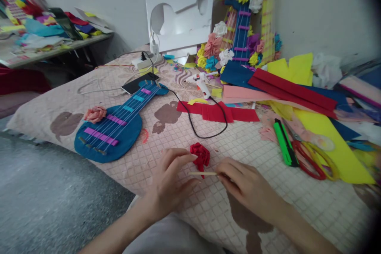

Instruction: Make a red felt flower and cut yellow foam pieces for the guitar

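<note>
A red handmade rose with a short tail of material at its base is in front of me, over the near part of the table. My left hand is at its left side, index fingertip at the petals. Its thumb stays apart below, so the hand is open. My right hand pinches the end of a thin, pale wooden stick. The stick points left across the rose's tail, into the gap between my left thumb and index finger.
A blue toy guitar with a pink flower lies left. Behind are a white glue gun, its black cable and red strips. A green cutter, scissors and coloured sheets lie right. Decorated guitars stand at the back.
</note>
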`<act>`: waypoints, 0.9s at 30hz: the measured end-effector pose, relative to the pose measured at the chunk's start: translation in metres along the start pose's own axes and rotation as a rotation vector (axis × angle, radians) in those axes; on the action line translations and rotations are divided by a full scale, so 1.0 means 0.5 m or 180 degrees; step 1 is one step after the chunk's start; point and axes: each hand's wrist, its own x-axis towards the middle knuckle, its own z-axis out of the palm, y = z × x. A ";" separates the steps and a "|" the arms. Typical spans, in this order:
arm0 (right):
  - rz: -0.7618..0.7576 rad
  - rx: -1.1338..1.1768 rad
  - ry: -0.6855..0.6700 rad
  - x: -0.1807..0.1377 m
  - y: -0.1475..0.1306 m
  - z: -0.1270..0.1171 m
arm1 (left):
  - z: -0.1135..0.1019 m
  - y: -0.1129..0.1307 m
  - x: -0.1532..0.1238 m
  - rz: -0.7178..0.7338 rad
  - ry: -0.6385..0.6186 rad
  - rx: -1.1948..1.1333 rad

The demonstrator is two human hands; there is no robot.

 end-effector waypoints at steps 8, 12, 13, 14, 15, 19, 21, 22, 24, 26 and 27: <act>-0.0017 -0.0175 0.0059 0.002 -0.003 0.018 | 0.015 -0.005 -0.014 -0.0165 -0.0159 -0.0023; 0.0006 -0.0191 -0.0009 0.004 -0.006 0.018 | 0.022 0.003 -0.012 -0.0100 -0.0235 0.0001; 0.0043 -0.0179 -0.0023 0.004 -0.007 0.019 | 0.025 0.005 -0.011 -0.0091 -0.0274 -0.0007; 0.0078 -0.0170 -0.0021 0.004 -0.008 0.021 | 0.028 0.007 -0.011 -0.0093 -0.0304 -0.0014; 0.0105 -0.0159 -0.0017 0.004 -0.009 0.023 | 0.032 0.008 -0.010 -0.0097 -0.0315 -0.0014; 0.0126 -0.0088 0.0023 0.003 -0.008 0.033 | 0.042 0.012 -0.009 -0.0135 -0.0257 0.0152; 0.0101 -0.0072 0.0055 0.002 -0.007 0.037 | 0.044 0.014 -0.010 -0.0092 -0.0185 0.0315; 0.0088 -0.0068 0.0076 0.002 -0.006 0.038 | 0.045 0.015 -0.011 -0.0037 -0.0150 0.0412; 0.0072 -0.0051 0.0086 0.001 -0.006 0.040 | 0.046 0.018 -0.015 0.0082 -0.0105 0.0626; 0.0067 -0.0018 0.0066 0.001 -0.007 0.041 | 0.047 0.021 -0.018 0.0149 -0.0076 0.0823; 0.0067 0.0001 0.0048 0.001 -0.008 0.041 | 0.048 0.022 -0.019 0.0147 -0.0073 0.0896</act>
